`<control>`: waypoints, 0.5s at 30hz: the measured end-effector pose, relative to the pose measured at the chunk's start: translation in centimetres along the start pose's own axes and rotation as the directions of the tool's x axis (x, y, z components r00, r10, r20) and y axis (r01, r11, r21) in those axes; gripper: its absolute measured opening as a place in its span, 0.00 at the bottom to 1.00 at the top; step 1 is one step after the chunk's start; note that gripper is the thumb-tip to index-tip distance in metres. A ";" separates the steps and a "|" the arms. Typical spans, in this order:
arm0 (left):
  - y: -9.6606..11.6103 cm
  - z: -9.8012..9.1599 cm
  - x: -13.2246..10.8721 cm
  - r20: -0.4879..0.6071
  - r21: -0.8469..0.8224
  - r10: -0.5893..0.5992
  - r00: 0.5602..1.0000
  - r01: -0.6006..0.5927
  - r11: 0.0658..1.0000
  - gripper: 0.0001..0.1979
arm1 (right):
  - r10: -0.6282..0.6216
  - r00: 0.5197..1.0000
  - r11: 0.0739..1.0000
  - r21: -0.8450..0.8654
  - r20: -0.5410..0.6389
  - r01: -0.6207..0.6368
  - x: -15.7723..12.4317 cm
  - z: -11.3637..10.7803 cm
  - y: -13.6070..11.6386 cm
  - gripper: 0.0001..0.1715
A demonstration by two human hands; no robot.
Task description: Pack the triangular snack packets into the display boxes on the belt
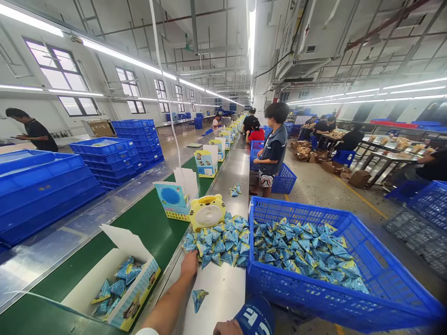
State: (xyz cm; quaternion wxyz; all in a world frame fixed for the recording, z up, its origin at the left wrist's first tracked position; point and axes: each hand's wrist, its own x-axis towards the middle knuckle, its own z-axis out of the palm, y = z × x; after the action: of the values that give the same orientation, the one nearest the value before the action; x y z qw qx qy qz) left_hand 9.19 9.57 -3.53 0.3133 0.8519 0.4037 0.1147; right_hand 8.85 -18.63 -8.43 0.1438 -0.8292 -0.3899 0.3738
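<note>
My left hand (189,264) reaches forward over the steel table (223,284) and touches the near edge of a pile of blue triangular packets (220,242). Its fingers are hidden against the pile. One loose packet (199,298) lies on the steel beside my forearm. Only a sliver of my right hand (225,328) shows at the bottom edge, next to a blue printed item (256,318). An open white box (115,291) with several packets inside sits on the green conveyor belt (146,223) to the left. A blue mesh crate (380,279) full of the same packets stands on the right.
A yellow tiger-shaped fan (207,211) and a printed carton (173,199) stand behind the pile. More cartons line the belt. Stacked blue bins (45,190) are at left. A person (274,149) stands by the table ahead, and other workers sit further off.
</note>
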 end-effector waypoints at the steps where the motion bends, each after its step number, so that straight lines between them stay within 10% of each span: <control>1: -0.2 -0.2 -0.1 0.001 0.000 0.018 1.000 -0.018 1.000 0.06 | -0.005 1.000 1.000 0.003 -0.014 0.005 -0.2 -0.1 -0.2 0.18; 7: -2.9 -2.4 -2.0 -0.059 -0.106 0.110 0.992 -0.115 0.988 0.06 | -0.039 0.996 0.998 0.036 -0.082 0.042 -2.4 -0.8 -1.3 0.19; 15: -6.2 -3.4 -5.0 0.000 -0.552 -0.155 0.988 0.129 0.824 0.28 | -0.052 0.984 0.997 0.052 -0.169 0.062 -3.3 -0.9 -1.7 0.20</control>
State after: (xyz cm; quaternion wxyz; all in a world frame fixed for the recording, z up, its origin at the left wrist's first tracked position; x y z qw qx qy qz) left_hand 0.62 10.27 -4.53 0.5436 0.6904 0.4229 0.2213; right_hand 7.24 -19.94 -5.21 0.2103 -0.8418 -0.3893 0.3092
